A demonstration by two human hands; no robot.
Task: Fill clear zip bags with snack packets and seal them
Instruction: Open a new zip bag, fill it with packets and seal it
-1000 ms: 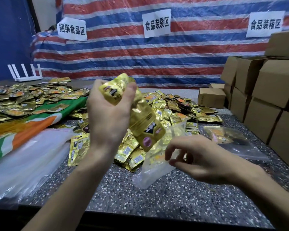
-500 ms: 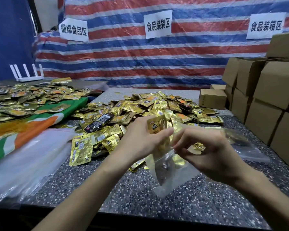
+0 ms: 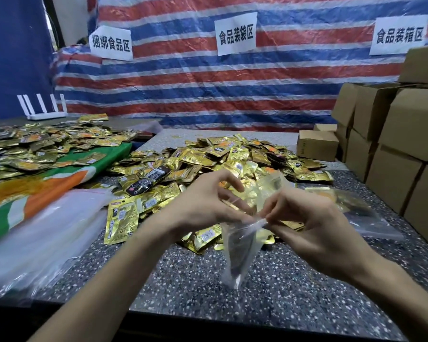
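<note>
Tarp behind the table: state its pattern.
Red, white and blue horizontal stripes across the tarp; head view shows it best.

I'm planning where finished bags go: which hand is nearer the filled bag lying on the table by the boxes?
Right. The right hand is just left of the filled bag; the left hand is farther left, both pinching the clear zip bag.

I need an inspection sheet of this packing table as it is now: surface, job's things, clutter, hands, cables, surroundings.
Surface: speckled table, far part covered.
Job's things: zip bag hangs from the hands; packets in a heap behind; filled bag lies at right.
Clutter: empty bags at left; green-orange cloth under more packets.
Hands: left hand and right hand pinch the zip bag's top.
Cables: nothing seen; router far left.
Surroundings: striped tarp, three signs, boxes at right.
</note>
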